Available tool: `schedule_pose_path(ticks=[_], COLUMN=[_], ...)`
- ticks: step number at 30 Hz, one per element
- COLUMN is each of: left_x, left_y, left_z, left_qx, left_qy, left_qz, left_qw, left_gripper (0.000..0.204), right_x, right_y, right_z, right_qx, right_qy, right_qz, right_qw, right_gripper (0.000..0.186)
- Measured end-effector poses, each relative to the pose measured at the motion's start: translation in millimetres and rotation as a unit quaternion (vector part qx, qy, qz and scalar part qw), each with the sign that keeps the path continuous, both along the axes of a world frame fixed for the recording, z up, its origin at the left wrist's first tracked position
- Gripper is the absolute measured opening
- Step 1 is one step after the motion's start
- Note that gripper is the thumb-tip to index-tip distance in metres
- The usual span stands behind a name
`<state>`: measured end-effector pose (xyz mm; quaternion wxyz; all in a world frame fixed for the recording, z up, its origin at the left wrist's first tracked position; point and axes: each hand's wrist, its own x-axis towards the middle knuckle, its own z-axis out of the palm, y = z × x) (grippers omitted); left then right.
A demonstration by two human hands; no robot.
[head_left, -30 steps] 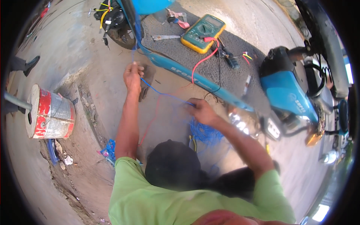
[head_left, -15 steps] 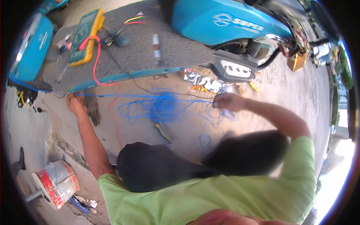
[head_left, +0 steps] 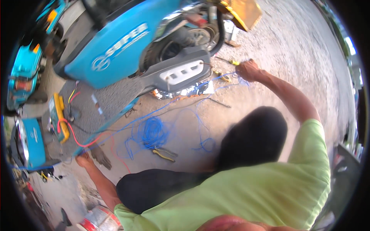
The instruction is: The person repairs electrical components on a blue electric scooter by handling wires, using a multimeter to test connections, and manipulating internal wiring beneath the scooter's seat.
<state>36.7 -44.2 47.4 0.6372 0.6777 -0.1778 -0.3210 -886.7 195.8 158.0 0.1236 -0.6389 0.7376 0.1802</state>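
Right hand swung outward, clamped on blue wire slanting up rightward; left hand grip unclear.

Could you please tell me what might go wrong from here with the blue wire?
The loose coils of blue wire could knot, or catch on the pliers close by, if the right hand pulls. The red lead lies near the left hand; if snagged, it might drag the multimeter.
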Motion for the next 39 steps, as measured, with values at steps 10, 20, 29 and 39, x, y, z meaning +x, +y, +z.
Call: schedule_pose_path(ticks=[10, 20, 29, 39], left_x=[14.3, 3.0, 32.6, 18.3], left_y=[-13.4, -13.3, -8.2, -10.3], left_z=[0.6, 6.3, -10.4, -8.0], left_qx=[0.029, 0.047, 0.025, 0.033], left_qy=[0.043, 0.039, 0.021, 0.035], left_qz=[-0.047, -0.025, -0.027, -0.011], left_qw=[0.998, 0.998, 0.999, 0.999], left_gripper=[0.03, 0.023, 0.032, 0.032], right_x=[-4.7, 8.8, 21.1, 73.6], right_y=[7.1, 2.7, 18.1, 31.0], right_z=[-20.6, -5.7, 31.3, 106.7], right_qx=[-0.132, -0.103, -0.115, -0.127], right_qy=[-0.254, -0.468, -0.426, -0.454], right_qz=[-0.089, -0.199, 0.0, -0.101], right_qw=[0.954, 0.855, 0.897, 0.876], right_gripper=[0.026, 0.022, 0.023, 0.023])
